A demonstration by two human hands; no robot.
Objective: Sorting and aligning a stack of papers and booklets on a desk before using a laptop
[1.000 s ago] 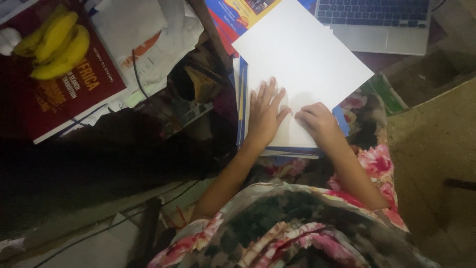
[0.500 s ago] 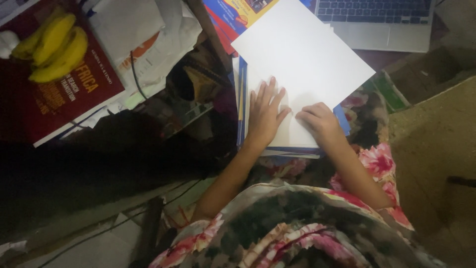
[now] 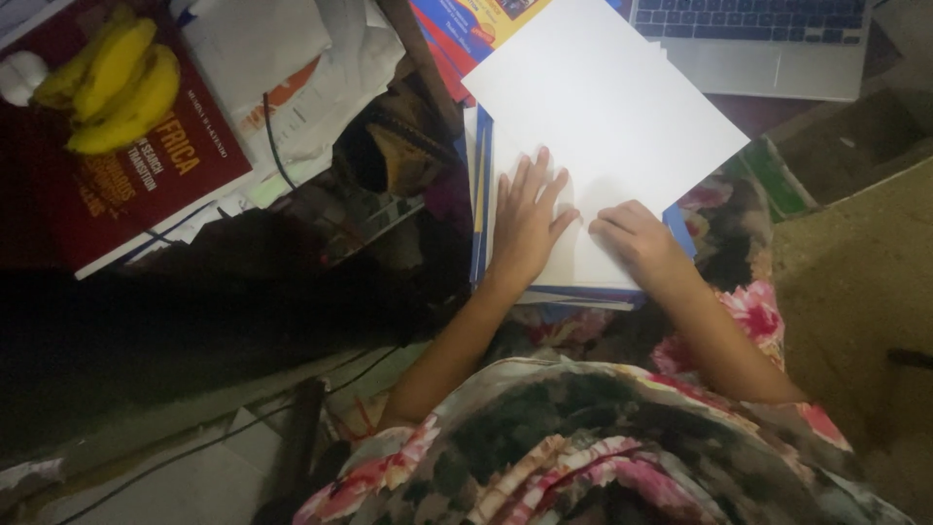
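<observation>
A white sheet of paper point(image 3: 603, 107) lies tilted on a stack of blue-edged books point(image 3: 483, 194) in front of me. My left hand point(image 3: 530, 219) rests flat on the sheet's near left part, fingers spread. My right hand point(image 3: 637, 233) is beside it, fingers curled down and pressing on the paper close to its lower edge. Neither hand is lifting anything. My floral-patterned clothing fills the bottom of the view.
A laptop point(image 3: 777, 44) sits at the top right. A colourful booklet point(image 3: 466, 24) lies under the sheet's far corner. At the upper left, bananas point(image 3: 121, 78) rest on a dark red book point(image 3: 126, 165), next to loose papers point(image 3: 282, 68) and a black cable point(image 3: 272, 136).
Both hands stay on the paper in nearly the same pose. The whole scene has shifted slightly to the right as my head moved.
</observation>
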